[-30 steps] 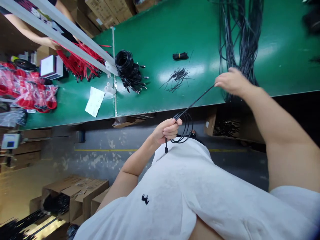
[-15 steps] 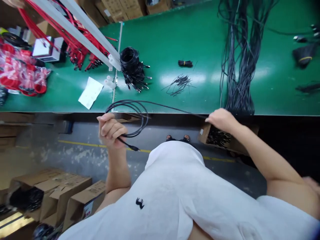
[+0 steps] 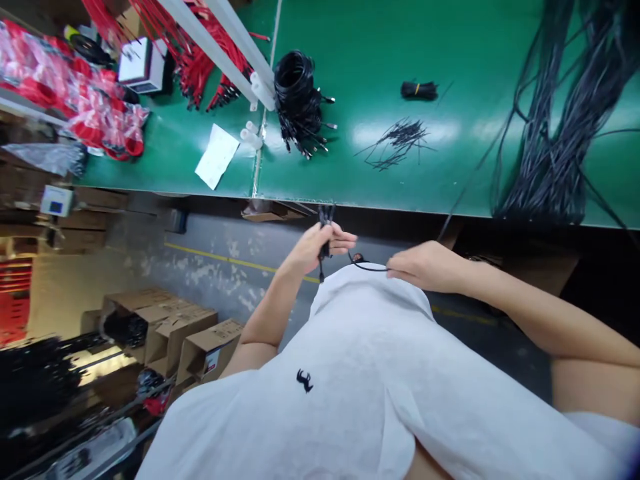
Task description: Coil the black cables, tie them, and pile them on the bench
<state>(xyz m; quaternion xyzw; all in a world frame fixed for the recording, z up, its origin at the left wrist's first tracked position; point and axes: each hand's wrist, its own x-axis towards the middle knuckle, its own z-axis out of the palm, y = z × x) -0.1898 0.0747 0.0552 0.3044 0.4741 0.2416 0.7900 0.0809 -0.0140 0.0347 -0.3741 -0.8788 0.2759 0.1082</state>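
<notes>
In the middle of the view, just off the green table's front edge, my left hand [image 3: 320, 245] grips a coiled black cable [image 3: 325, 248] between thumb and fingers. The coil appears edge-on, with one end hanging below the hand. To its right, my right hand [image 3: 417, 267] is closed on a length of the same cable, which sags in a short curve between the hands. Another dark strand runs behind my right hand up toward a long bundle of black cables [image 3: 555, 153] on the table.
The green table [image 3: 200, 100] carries a coiled black cable bundle [image 3: 297, 93], loose black ties [image 3: 400, 140], a banded tie bundle [image 3: 419, 91], white paper [image 3: 217, 157] and red cables [image 3: 200, 63]. Cardboard boxes [image 3: 200, 333] stand on the floor at lower left.
My hands have come much closer together, and the coil has turned edge-on in my left hand. The stretched cable between them now sags. The view has shifted, moving the table items.
</notes>
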